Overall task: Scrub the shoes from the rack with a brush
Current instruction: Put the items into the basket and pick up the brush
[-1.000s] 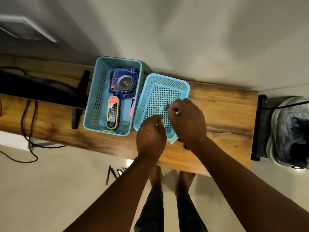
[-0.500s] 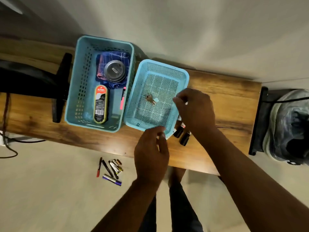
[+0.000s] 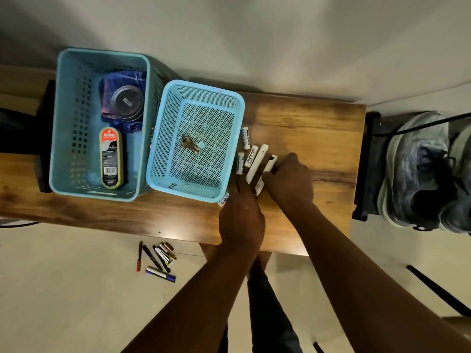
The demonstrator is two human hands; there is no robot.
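- Wood-grain tabletop (image 3: 305,128) is carrying two plastic baskets side by side, their walls touching or nearly so.
- Deeper teal basket (image 3: 74,123) on the left is holding a shoe-polish applicator (image 3: 111,157) lying flat, plus a round tin (image 3: 127,103) sitting on a blue cloth (image 3: 112,82).
- Lighter blue mesh basket (image 3: 165,128) is sitting tilted, with a small bunch of keys (image 3: 190,145) lying on its floor.
- White marker-like sticks (image 3: 251,156), some printed "Heybright", are lying in a loose cluster just beside the mesh basket's right wall.
- Left hand (image 3: 242,220) is resting on the tabletop at the near end of the cluster, fingers curling toward the sticks; its grip cannot be told, as the fingertips are hidden.
- Right hand (image 3: 290,182) is closing around the right side of the cluster, fingers curled on the sticks.
- Grey shoes (image 3: 418,169) are sitting on a dark rack (image 3: 369,164) to the right of the tabletop, well apart from both hands.
- No brush is identifiable.
- Pens and batteries (image 3: 158,261) are lying scattered on the floor (image 3: 63,289).
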